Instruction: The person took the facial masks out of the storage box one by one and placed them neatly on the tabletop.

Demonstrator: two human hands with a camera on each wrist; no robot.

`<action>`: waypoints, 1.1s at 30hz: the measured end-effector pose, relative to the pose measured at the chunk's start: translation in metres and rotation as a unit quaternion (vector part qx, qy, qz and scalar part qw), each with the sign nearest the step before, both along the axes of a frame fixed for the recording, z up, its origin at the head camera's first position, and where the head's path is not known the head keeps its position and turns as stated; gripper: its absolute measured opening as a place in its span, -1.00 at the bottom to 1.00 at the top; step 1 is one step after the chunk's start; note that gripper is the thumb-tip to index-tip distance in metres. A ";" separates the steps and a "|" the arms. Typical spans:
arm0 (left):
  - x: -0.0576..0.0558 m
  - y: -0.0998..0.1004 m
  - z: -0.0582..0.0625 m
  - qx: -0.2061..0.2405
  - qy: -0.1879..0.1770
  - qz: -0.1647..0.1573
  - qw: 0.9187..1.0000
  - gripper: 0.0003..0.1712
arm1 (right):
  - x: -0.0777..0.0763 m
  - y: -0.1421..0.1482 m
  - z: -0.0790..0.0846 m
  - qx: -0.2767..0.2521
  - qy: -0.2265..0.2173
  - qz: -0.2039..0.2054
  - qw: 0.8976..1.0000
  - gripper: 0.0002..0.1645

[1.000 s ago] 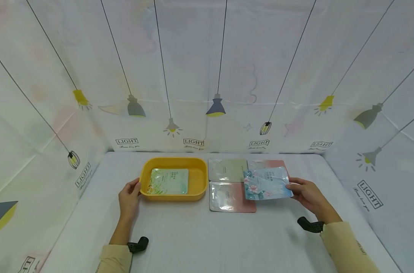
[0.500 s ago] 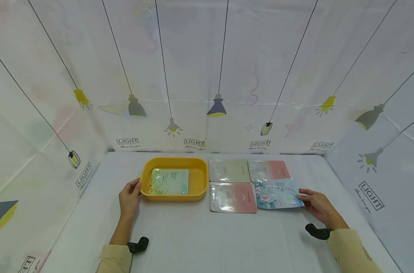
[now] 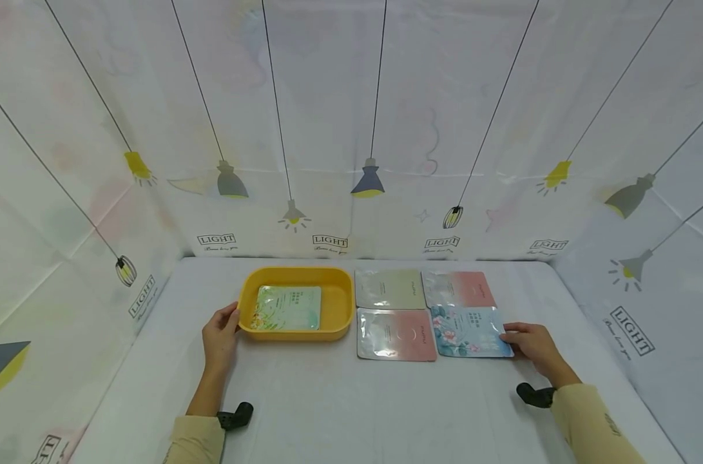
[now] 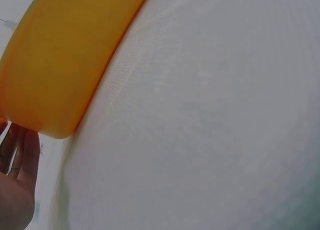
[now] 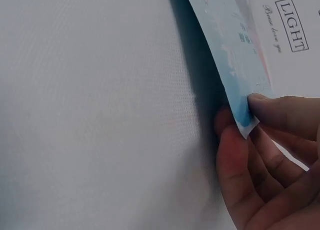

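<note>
My right hand point(image 3: 533, 348) pinches the right corner of a pale-blue sheet mask packet point(image 3: 470, 332) printed with pink flowers. In the right wrist view the thumb lies on top of the packet's corner point(image 5: 235, 80) and the fingers are beneath it, with the near edge raised over a shadow. At the left, my left hand point(image 3: 220, 332) touches the end of a yellow plastic tray point(image 3: 336, 332). Its fingers point(image 4: 30, 155) extend straight to the outer wall in the left wrist view. Inside the tray lies a green floral mask packet point(image 3: 287, 308).
Right of the tray, a beige packet point(image 3: 388, 288) and a pink-and-silver packet point(image 3: 458, 288) lie in the back row. Another pink-and-silver packet point(image 3: 395, 335) is in front, beside the blue one. A white cloth point(image 3: 351, 412) covers the table; a lamp-print curtain point(image 3: 310, 129) stands behind.
The blue packet has moved right and towards me with my right hand, off the two pink packets it overlapped, and down to the front-right spot. My left hand and the tray stay put.
</note>
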State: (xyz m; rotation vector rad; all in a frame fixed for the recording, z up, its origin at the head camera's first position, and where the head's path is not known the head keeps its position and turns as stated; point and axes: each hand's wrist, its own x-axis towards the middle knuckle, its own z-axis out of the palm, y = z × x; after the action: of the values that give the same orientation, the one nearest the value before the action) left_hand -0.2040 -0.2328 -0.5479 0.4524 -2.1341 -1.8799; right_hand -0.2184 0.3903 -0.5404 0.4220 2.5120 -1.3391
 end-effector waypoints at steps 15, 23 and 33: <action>-0.001 0.000 -0.002 -0.009 0.005 0.006 1.000 -0.52 | -0.006 0.000 0.005 0.082 0.017 0.020 0.996 -0.60; -0.002 -0.003 -0.004 -0.010 0.007 0.009 1.000 -0.51 | -0.011 -0.010 0.016 0.074 0.008 0.011 0.997 -0.54; -0.002 -0.001 -0.003 -0.001 0.003 0.002 1.000 -0.51 | -0.014 -0.033 0.043 0.061 0.004 0.035 0.998 -0.43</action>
State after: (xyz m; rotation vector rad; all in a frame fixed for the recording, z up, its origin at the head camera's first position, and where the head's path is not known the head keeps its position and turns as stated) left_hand -0.2058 -0.2334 -0.5508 0.4496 -2.1306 -1.8749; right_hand -0.2325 0.3574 -0.4977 0.3512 2.5990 -1.1676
